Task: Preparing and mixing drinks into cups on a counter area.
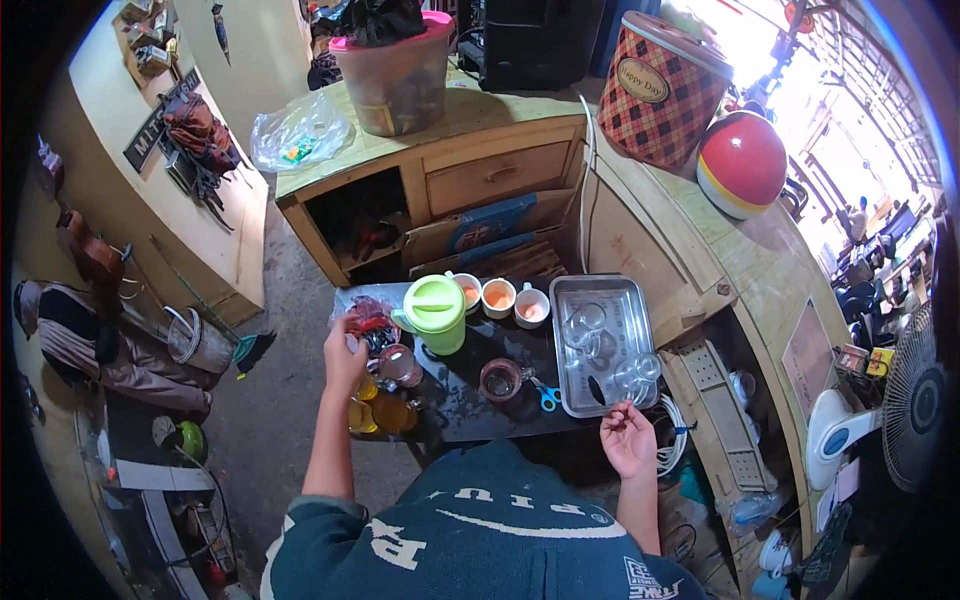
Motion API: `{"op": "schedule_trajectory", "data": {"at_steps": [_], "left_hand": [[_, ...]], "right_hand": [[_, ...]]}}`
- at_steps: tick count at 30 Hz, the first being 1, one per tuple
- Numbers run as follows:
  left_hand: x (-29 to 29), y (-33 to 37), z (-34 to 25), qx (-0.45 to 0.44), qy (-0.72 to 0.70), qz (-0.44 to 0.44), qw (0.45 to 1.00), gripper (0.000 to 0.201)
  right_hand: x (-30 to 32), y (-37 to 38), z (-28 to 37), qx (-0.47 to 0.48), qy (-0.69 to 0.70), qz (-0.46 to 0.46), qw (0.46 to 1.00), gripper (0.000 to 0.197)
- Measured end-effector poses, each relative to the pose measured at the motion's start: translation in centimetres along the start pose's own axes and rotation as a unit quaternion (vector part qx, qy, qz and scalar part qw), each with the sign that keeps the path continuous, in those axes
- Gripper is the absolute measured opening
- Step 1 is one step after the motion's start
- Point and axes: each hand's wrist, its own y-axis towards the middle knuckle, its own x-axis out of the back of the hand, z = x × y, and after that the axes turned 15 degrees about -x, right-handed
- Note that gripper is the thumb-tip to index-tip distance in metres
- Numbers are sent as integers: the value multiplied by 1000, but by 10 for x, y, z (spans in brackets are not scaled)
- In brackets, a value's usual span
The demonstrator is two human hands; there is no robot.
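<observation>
My left hand (346,357) is at the left end of the low dark table, fingers curled at the edge of a clear plastic bag (372,318) of red and dark packets. What they hold is hidden. My right hand (628,442) is palm up by the near right corner of a metal tray (560,345), its fingertips pinched together. Anything between them is too small to make out. Clear glass cups (586,328) lie in the tray, near a small dark piece (597,390). A lidded green pitcher (436,318) stands beside three white cups (498,298) with orange contents.
Glass mugs (400,366) and yellow-amber containers (392,414) stand near my left forearm. A dark-looking glass mug (500,382) and blue scissors (547,396) lie mid-table. Wooden cabinets (500,175) border the far and right sides. A fan (905,400) stands far right.
</observation>
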Motion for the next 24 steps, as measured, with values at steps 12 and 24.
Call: {"op": "schedule_trajectory", "data": {"at_steps": [12,24], "left_hand": [[-60,49,148,-5,182,556,811,84],[-62,45,148,-16,174,514,840,45]], "right_hand": [[-4,2,-67,46,72,-53,995,10],[10,3,-118,78,95,-40,992,9]]}}
